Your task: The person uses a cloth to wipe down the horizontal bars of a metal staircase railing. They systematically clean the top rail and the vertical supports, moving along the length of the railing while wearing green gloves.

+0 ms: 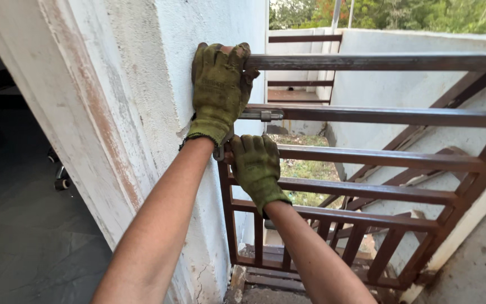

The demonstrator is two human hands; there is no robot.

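Both my hands wear olive green work gloves. My left hand point(219, 90) is pressed against the white wall corner point(164, 84), fingers curled over the end of the top bar of a brown metal railing point(378, 115). My right hand point(256, 169) grips the railing's post lower down, where the third bar meets the wall. A grey metal tool point(260, 115) lies along the second bar and runs down behind my left palm toward my right hand; which hand holds it I cannot tell.
The railing point(367, 191) has several horizontal bars and short vertical ones below. A white parapet wall point(400, 84) stands behind it, with trees beyond. A dark doorway point(12, 186) opens at the left. Concrete floor point(479, 264) lies at the lower right.
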